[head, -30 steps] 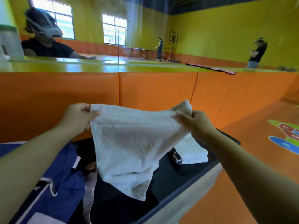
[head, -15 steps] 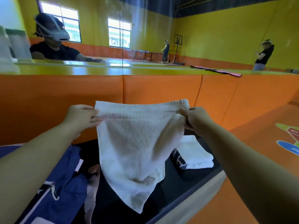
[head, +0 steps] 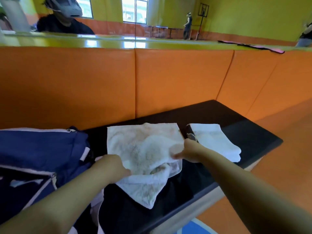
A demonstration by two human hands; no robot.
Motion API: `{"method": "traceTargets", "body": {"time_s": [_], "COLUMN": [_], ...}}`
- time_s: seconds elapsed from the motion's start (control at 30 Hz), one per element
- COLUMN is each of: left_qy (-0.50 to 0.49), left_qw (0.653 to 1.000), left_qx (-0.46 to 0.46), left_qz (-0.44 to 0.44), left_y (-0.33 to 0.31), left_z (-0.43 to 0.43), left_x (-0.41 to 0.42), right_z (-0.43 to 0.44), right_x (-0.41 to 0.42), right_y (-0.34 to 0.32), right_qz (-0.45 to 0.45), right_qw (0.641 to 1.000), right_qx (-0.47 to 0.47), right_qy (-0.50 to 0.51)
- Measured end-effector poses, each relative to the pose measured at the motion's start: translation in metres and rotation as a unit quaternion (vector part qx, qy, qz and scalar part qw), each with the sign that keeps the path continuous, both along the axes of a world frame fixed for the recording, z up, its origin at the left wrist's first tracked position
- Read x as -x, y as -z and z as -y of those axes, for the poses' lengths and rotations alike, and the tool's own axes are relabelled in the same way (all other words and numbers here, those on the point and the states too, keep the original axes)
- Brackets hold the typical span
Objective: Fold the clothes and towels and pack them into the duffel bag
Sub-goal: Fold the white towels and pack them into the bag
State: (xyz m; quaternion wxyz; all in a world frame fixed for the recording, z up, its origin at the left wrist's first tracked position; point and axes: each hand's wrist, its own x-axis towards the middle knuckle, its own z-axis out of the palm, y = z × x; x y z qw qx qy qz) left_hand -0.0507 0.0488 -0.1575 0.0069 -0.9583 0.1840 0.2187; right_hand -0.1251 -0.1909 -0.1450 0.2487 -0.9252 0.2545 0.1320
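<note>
A white towel [head: 143, 149] lies partly spread on the black table [head: 236, 119], its near part rumpled over dark clothes [head: 135, 211]. My left hand [head: 113, 168] pinches the towel's left edge. My right hand [head: 189, 152] grips its right edge, thumb pointing left. A folded white towel [head: 214, 141] rests to the right, on top of a dark folded item [head: 190, 132]. The navy duffel bag [head: 38, 149] with pale trim and zippers sits at the left, open toward me.
An orange padded wall [head: 152, 81] runs right behind the table. The table's front edge [head: 194, 200] drops to an orange floor [head: 287, 157]. A mirror above the padding reflects a seated person and two standing people far off.
The towel was held up in the air between both hands; now it has been lowered onto the table and my hands have come down and closer to me with its edges.
</note>
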Motion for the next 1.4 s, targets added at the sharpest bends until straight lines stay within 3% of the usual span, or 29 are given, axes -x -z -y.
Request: {"method": "traceTargets", "body": {"time_s": [0.1,0.17,0.3,0.47,0.63,0.7,0.83,0.93,1.07,1.17,1.27,1.4], "left_qy": [0.009,-0.018,-0.057,-0.133,-0.129,-0.121,-0.113,-0.127,-0.160,-0.142,-0.098,-0.033], "left_qw": [0.999,0.999,0.989,0.920,0.850,0.834,0.834,0.848,0.867,0.896,0.925,0.961], "left_qx": [-0.038,0.021,0.134,0.368,0.507,0.534,0.529,0.505,0.470,0.420,0.359,0.255], "left_qz": [-0.021,-0.036,0.019,0.033,0.062,0.066,0.111,0.097,0.037,0.035,0.079,0.106], "left_y": [0.006,0.010,0.015,-0.005,-0.058,-0.080,-0.103,-0.096,-0.066,-0.046,-0.039,-0.038], "left_z": [0.000,0.001,-0.004,-0.023,-0.043,-0.050,-0.059,-0.056,-0.057,-0.060,-0.059,-0.061], "left_x": [0.008,0.010,0.011,-0.006,-0.022,-0.026,-0.035,-0.036,-0.036,-0.037,-0.037,-0.037], "right_z": [-0.002,-0.004,-0.009,0.002,0.012,0.013,0.015,0.014,0.006,-0.010,-0.025,-0.037], "right_x": [0.000,0.001,0.004,0.011,0.019,0.018,0.006,-0.007,-0.015,-0.008,0.000,0.001], "right_y": [0.009,0.014,0.015,-0.006,-0.048,-0.071,-0.100,-0.093,-0.051,-0.020,0.003,0.024], "right_qz": [-0.008,0.011,0.032,0.178,0.315,0.368,0.442,0.415,0.285,0.179,0.097,0.102], "right_qw": [1.000,0.999,0.999,0.982,0.925,0.906,0.871,0.871,0.941,0.981,0.995,0.991], "right_qx": [0.018,0.033,0.038,-0.022,-0.167,-0.169,-0.151,-0.186,-0.080,-0.020,-0.024,-0.073], "right_qy": [-0.003,-0.005,-0.015,0.062,0.131,0.126,0.149,0.185,0.162,0.066,0.008,0.047]}}
